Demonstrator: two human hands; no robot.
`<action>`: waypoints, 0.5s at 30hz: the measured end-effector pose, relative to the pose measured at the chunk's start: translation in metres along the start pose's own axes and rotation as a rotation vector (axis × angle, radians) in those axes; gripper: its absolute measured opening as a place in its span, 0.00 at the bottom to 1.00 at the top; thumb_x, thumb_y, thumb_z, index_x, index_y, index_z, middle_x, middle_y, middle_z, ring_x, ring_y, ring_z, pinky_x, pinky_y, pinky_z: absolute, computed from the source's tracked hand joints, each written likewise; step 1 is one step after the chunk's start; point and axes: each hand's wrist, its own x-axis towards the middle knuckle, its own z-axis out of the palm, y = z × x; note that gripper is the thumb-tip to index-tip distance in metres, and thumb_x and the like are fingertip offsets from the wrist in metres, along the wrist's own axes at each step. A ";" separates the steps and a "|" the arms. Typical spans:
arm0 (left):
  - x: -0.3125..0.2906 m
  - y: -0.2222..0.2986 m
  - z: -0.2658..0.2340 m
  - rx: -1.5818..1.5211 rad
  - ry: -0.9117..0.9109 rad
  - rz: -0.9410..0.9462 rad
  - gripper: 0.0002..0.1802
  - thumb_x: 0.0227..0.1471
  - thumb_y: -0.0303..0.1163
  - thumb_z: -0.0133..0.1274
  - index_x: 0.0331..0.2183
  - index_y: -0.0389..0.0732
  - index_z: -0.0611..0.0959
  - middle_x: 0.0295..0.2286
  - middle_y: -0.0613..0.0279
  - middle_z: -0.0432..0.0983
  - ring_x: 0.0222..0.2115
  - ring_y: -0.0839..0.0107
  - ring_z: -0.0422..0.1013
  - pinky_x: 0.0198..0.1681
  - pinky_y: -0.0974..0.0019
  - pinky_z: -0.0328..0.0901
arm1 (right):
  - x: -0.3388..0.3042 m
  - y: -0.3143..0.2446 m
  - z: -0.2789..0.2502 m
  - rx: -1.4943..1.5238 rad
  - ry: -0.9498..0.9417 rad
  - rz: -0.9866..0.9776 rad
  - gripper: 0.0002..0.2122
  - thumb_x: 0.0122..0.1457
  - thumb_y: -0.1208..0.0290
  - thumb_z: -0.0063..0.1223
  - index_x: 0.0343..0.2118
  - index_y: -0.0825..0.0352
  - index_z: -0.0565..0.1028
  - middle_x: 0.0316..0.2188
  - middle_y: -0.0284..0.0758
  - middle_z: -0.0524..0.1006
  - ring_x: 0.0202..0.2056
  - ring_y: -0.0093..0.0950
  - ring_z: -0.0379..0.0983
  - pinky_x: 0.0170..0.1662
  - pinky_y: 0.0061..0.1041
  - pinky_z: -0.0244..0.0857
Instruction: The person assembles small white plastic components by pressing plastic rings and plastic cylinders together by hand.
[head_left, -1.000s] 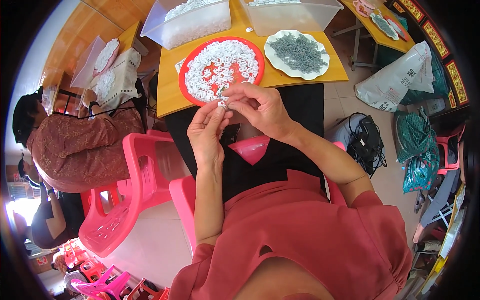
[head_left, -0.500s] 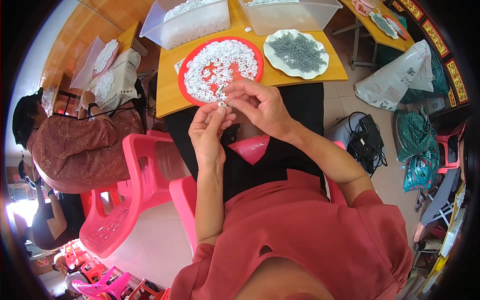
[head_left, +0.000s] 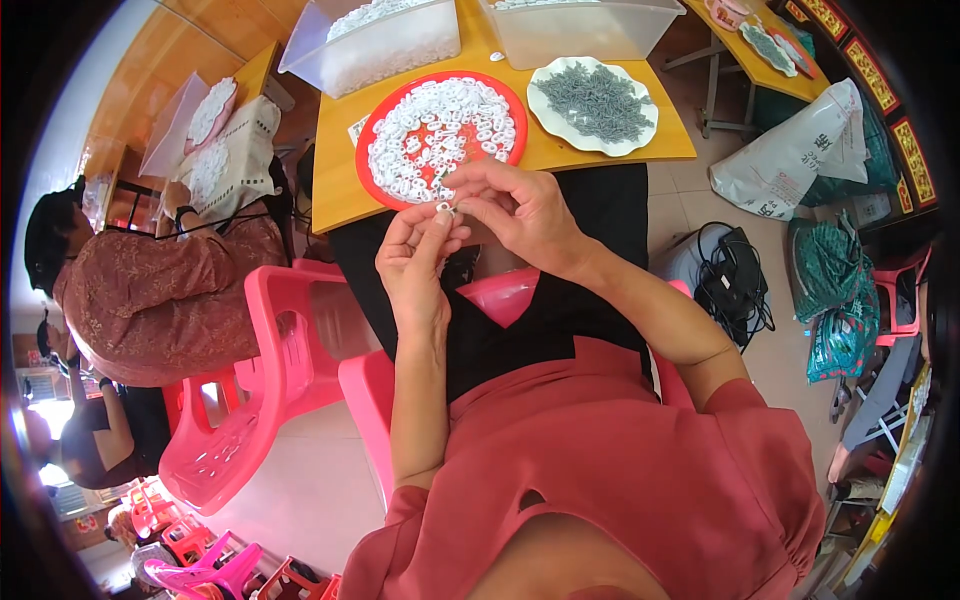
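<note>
My left hand [head_left: 418, 255] pinches a small white plastic piece with holes [head_left: 445, 207] between thumb and fingertips. Close against it, my right hand [head_left: 520, 212] has thumb and forefinger pressed together at the piece's right side; what they hold, if anything, is too small to make out. Both hands are just over the table's near edge. Behind them a round red tray [head_left: 521, 118] holds many similar white pieces, with red bottom showing in its middle. To the right, a white scalloped plate [head_left: 540, 118] carries a heap of thin grey pieces [head_left: 598, 102].
Two clear plastic bins [head_left: 390, 62] of white pieces stand at the back of the yellow table [head_left: 640, 168]. A pink basin [head_left: 505, 295] is below my hands. Pink chairs [head_left: 270, 390] and a seated person [head_left: 165, 300] are at left; a white sack [head_left: 790, 150] lies right.
My hands stay together around the white piece, with only a very slight shift of the fingers. Further left, a person in dark clothing has moved a little.
</note>
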 end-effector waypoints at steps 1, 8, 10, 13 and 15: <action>0.000 0.000 0.000 0.000 0.001 0.000 0.09 0.60 0.25 0.61 0.43 0.33 0.83 0.33 0.57 0.85 0.30 0.74 0.81 0.35 0.77 0.74 | 0.000 -0.001 0.000 0.001 -0.001 0.000 0.10 0.64 0.80 0.59 0.48 0.71 0.80 0.36 0.33 0.84 0.33 0.15 0.80 0.39 0.16 0.74; 0.000 -0.001 -0.001 0.004 -0.024 0.044 0.09 0.61 0.24 0.60 0.43 0.33 0.83 0.34 0.58 0.84 0.31 0.76 0.80 0.36 0.77 0.73 | 0.000 -0.006 0.001 -0.054 0.012 -0.026 0.09 0.63 0.78 0.57 0.45 0.70 0.80 0.32 0.40 0.84 0.32 0.27 0.84 0.36 0.24 0.75; 0.000 -0.001 -0.002 0.001 -0.024 0.045 0.09 0.61 0.24 0.60 0.43 0.33 0.83 0.34 0.58 0.84 0.30 0.76 0.80 0.36 0.77 0.73 | 0.000 -0.006 0.001 -0.076 0.007 -0.026 0.09 0.63 0.78 0.57 0.45 0.70 0.80 0.32 0.40 0.83 0.32 0.28 0.84 0.36 0.24 0.75; 0.000 -0.002 -0.001 0.015 -0.012 0.031 0.09 0.61 0.25 0.61 0.43 0.33 0.83 0.34 0.58 0.84 0.30 0.76 0.80 0.36 0.77 0.73 | -0.001 -0.003 0.001 -0.078 0.023 -0.048 0.09 0.63 0.78 0.57 0.45 0.69 0.80 0.32 0.40 0.83 0.32 0.29 0.84 0.36 0.24 0.75; 0.000 -0.003 -0.001 0.012 -0.022 0.033 0.09 0.60 0.25 0.61 0.43 0.33 0.83 0.34 0.58 0.84 0.30 0.76 0.80 0.36 0.76 0.73 | -0.001 -0.002 0.001 -0.090 0.012 -0.043 0.10 0.62 0.78 0.57 0.45 0.69 0.80 0.32 0.40 0.83 0.32 0.29 0.84 0.37 0.24 0.75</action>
